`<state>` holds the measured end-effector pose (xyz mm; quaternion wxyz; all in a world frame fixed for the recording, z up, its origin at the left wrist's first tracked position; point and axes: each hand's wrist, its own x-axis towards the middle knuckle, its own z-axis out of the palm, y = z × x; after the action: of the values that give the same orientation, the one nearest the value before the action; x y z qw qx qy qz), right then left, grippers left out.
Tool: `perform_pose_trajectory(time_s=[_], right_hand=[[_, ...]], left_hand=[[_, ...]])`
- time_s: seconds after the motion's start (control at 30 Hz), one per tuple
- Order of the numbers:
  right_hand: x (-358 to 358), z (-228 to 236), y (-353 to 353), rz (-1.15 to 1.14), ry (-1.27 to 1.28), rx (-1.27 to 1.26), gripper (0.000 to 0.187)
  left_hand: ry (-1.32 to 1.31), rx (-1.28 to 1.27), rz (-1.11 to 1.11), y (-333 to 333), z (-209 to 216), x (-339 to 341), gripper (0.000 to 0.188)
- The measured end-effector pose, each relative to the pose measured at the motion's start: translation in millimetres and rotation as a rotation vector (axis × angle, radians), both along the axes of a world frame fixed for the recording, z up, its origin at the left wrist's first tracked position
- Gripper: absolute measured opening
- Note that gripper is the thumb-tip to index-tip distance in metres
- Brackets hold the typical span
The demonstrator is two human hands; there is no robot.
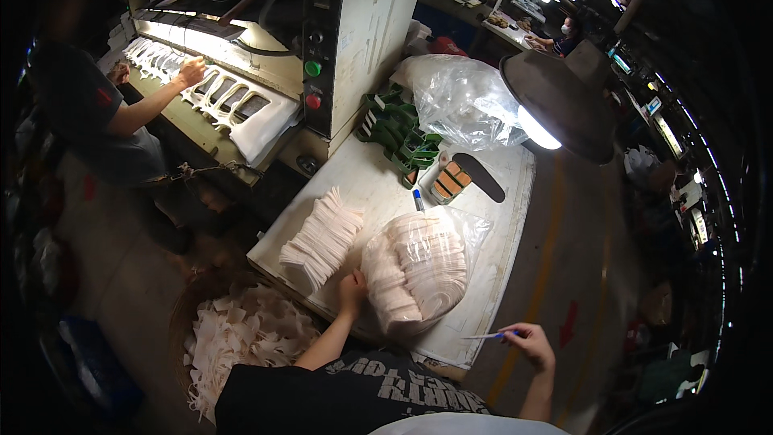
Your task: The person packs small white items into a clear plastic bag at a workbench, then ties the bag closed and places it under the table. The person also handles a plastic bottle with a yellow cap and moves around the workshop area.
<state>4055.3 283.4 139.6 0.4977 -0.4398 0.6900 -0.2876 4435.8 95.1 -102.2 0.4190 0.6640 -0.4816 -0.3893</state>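
- My left hand [352, 286] rests against the near-left side of the bag [419, 270] of pale cut pieces; I cannot tell whether the fingers grip it.
- My right hand [529, 344] is closed on a blue pen [488, 336], out past the table's [499, 274] near edge.
- The bag lies on the table, just right of a fanned stack [322, 238] of white pieces.
- A co-worker's hand [192, 72] reaches over the press at far left.

The person wears a black T-shirt with short sleeves. Big grey letters run across the front of it. Both arms are bare below the sleeves. The left hand [352, 288] and right hand [531, 344] have no gloves on.
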Motion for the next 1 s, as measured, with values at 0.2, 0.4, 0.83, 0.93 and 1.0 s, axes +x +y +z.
perform_pose_trajectory(time_s=[0.2, 0.4, 0.83, 0.93, 1.0], right_hand=[[33, 142, -132, 0.237, 0.036, -0.595, 0.012], [150, 235, -258, 0.525, 0.034, -0.823, 0.015], [286, 315, -436, 0.69, 0.935, -1.535, 0.041], [308, 342, -443, 0.515, 1.133, -1.328, 0.028], [305, 355, -463, 0.366, 1.162, -1.464, 0.026]], left_hand=[[-0.245, -0.199, 0.085, 7, -3, -14, 0.049], [-0.264, -0.22, 0.079, 6, -15, -12, 0.049], [-0.263, -0.187, 0.046, 8, -4, -15, 0.043], [-0.288, -0.183, 0.069, 8, -8, -14, 0.042], [-0.298, -0.178, 0.056, 9, -14, -20, 0.041]])
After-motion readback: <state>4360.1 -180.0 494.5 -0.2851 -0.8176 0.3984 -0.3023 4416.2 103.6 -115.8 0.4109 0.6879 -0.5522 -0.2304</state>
